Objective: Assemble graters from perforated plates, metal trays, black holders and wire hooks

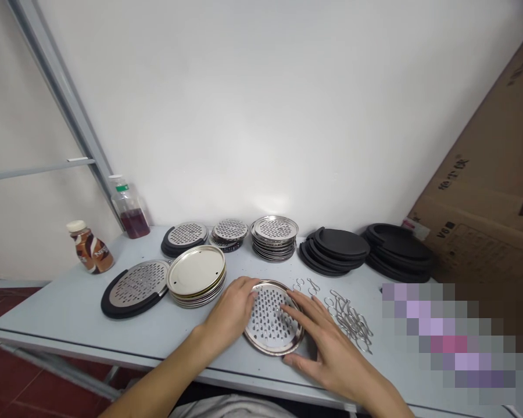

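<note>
A round metal grater disc (270,319) with a raised rim lies in front of me near the table's front edge. My left hand (235,302) holds its left rim, with fingers bent over the edge and thumb on the upper face. At the right side, my right hand (325,342) is spread over the rim. Its fingers are stretched out above the perforated face, and the thumb is by the lower rim. Close to the right hand lies a loose pile of wire hooks with rings (353,322).
Smooth metal discs (196,270) are stacked left, near a grater in a black holder (137,287). Behind stand grater discs (273,229) and black holders (337,249). Two bottles, brown (89,247) and clear (131,209), stand left. A cardboard box (483,215) leans right.
</note>
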The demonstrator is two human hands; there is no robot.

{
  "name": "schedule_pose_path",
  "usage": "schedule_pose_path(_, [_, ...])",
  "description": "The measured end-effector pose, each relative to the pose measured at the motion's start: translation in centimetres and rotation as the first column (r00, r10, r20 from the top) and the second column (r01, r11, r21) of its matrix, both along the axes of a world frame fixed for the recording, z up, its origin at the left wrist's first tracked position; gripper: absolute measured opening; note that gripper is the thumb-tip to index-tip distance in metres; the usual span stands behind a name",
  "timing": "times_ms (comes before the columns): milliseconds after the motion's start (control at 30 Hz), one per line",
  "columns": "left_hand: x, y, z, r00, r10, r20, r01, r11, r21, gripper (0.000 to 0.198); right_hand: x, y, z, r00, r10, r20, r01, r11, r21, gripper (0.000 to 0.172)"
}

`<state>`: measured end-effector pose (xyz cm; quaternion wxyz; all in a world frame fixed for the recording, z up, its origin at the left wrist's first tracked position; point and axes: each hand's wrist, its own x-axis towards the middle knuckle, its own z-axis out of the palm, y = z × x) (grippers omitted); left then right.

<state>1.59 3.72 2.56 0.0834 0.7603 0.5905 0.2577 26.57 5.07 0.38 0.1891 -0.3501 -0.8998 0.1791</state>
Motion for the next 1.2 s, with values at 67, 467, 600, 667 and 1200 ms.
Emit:
schedule_pose_path(67, [-0.4, -1.4, -0.6, 0.996, 0.007, 0.09, -0.008, 1.0, 0.006, 0.04, 0.1, 0.1, -0.6, 1.0, -0.03, -0.002, 0.03, 0.999, -0.009, 0.079])
schedule_pose_path(467, [-1.9, -4.7, -2.1, 0.997, 0.008, 0.072, 0.001, 0.992, -0.124, 0.076, 0.0, 0.4, -0.8, 0.999, -0.035, 0.011, 0.035, 0.999, -0.001, 0.076])
schedule_pose_path(600, [-1.8, -4.6, -2.2, 0.999, -0.017, 0.05, 0.023, 0.992, -0.123, 0.1, 0.2, 0.4, -1.1, 0.998, -0.055, 0.025, 0.055, 0.998, 0.009, 0.082])
schedule_pose_path(667, [-1.8, -4.6, -2.4, 0.999, -0.024, 0.039, 0.028, 0.993, -0.113, 0.106, 0.2, 0.4, -1.2, 0.998, -0.066, 0.023, 0.066, 0.998, 0.001, 0.084])
schedule_pose_path(1200, [-1.7, -4.7, -2.1, 0.996, -0.046, 0.08, 0.05, 0.998, -0.043, 0.08, -0.1, 0.6, -0.6, 1.0, -0.009, 0.01, 0.009, 0.999, 0.035, 0.076])
